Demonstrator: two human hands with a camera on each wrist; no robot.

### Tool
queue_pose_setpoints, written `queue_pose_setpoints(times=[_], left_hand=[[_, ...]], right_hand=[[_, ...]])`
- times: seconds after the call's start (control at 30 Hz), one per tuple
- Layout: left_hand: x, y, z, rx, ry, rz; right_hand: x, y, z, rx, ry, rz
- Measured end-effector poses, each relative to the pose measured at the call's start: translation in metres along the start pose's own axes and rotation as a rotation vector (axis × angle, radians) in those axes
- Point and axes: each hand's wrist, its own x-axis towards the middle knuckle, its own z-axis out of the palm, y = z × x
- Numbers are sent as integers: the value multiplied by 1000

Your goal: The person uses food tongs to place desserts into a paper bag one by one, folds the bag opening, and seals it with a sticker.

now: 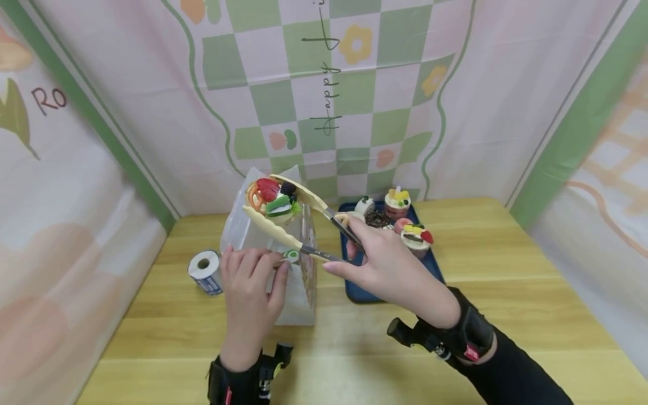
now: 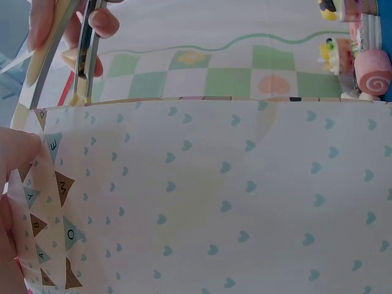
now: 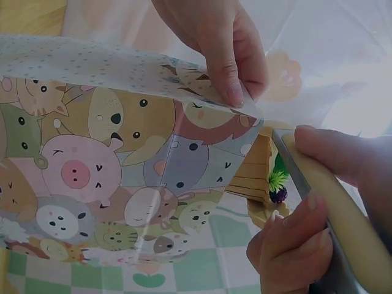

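A tall paper bag (image 1: 296,306) stands on the table, with cartoon animals on one side (image 3: 76,174) and small blue hearts on another (image 2: 202,202). My left hand (image 1: 250,292) pinches its top edge between thumb and fingers. My right hand (image 1: 392,264) grips a pair of tongs (image 1: 270,228) with pale yellow tips and dark metal arms. Between the tips sits a fruit-topped pastry (image 1: 277,208) with strawberry, dark berry and green slices, over the bag's mouth. From the right wrist view, its brown ridged side (image 3: 248,171) shows just past the bag's rim.
A blue tray (image 1: 361,289) at the back right bears several desserts, among them a dark ring donut (image 1: 378,219) and fruit-topped cups (image 1: 397,205). Left of the bag stands a roll of labels (image 1: 206,275). A printed cloth (image 1: 324,101) hangs behind the table.
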Motion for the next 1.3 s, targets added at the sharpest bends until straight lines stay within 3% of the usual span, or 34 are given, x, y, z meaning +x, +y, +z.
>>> queue_pose_setpoints(times=[0.7,0.97,1.3], left_hand=[[0,-1,1,13,20,31],[-2,-1,2,17,41,45],[-2,0,2,10,46,46]], right_hand=[[9,-1,4,-24,-34,33],[3,3,4,-30,4,35],[-6,12,-3,54,40,49]])
